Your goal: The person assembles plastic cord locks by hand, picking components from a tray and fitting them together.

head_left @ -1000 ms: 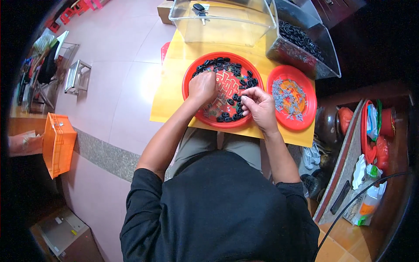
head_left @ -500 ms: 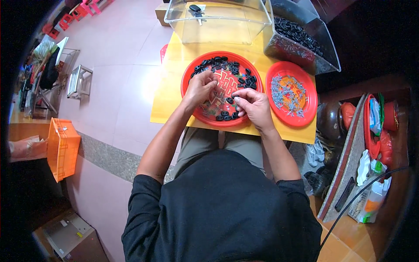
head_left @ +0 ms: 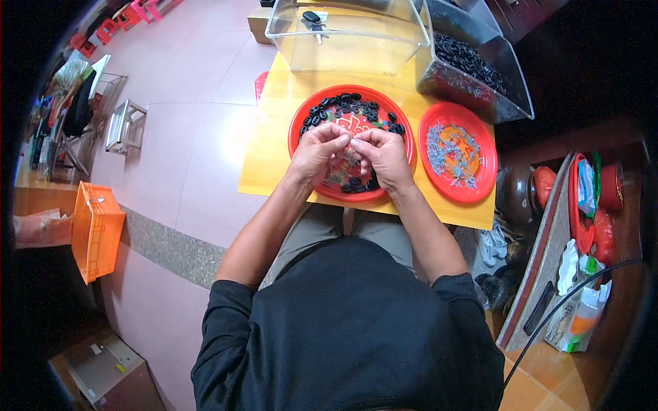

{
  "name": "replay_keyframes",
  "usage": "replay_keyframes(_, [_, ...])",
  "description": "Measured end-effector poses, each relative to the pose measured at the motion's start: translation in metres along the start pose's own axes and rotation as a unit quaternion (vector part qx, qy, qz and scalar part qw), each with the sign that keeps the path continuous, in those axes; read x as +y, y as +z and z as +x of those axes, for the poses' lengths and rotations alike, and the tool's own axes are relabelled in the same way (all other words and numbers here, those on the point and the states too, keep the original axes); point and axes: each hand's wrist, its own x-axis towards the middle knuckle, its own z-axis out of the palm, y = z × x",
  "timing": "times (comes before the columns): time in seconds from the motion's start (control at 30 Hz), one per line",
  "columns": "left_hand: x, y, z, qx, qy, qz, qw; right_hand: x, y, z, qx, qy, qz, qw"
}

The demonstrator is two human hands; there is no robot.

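Observation:
Over a round red tray (head_left: 296, 113), my left hand (head_left: 321, 152) and my right hand (head_left: 385, 156) meet with their fingertips almost together. Thumb and forefinger are pinched on each hand; whatever lies between them is too small or hidden to make out. Around the tray's inside lie many small black oval plastic pieces with holes (head_left: 354, 185), in groups along the far rim, the right side and the near side. Right of it, a smaller red plate (head_left: 491, 164) carries scattered small thin grey pieces (head_left: 445, 159).
The yellow tabletop (head_left: 257, 164) bears both dishes. At its far side stands a clear plastic box (head_left: 349, 55), with a black key fob (head_left: 312, 16) seen through it. A second clear bin (head_left: 517, 82) holds a heap of black pieces (head_left: 466, 61). An orange crate (head_left: 97, 229) sits left.
My right hand has moved left and slightly up from the tray's right side, where it pinched a black oval piece. My left hand has shifted slightly down, and the fingertips now meet.

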Motion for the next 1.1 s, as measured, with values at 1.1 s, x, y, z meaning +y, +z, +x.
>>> replay_keyframes(1.1, [-0.022,-0.007,-0.003,0.059,0.090,0.299,0.948,0.011,0.004,-0.006,0.040,-0.260,-0.313,0.913])
